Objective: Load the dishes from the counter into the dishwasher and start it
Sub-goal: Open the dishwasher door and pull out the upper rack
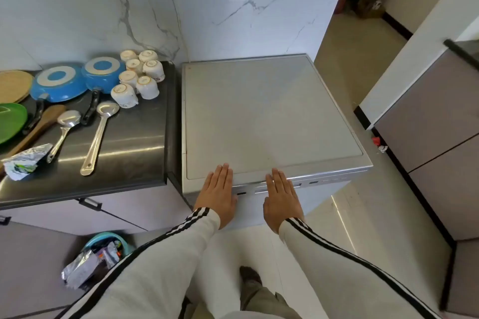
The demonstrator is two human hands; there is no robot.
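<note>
You're holding both hands flat, fingers straight, gripping nothing. Your left hand [219, 195] and right hand [281, 197] are sitting side by side at the front edge of the dishwasher [272, 111], and that edge is running crosswise right under your palms. The cups [140, 77], pans [59, 83] and spoons [101, 134] are lying on the surface [129, 153] well off to the left of your left hand, so that one's nearer.

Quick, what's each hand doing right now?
Left hand: open, flat at the dishwasher front edge.
Right hand: open, flat there too, holding nothing.
</note>
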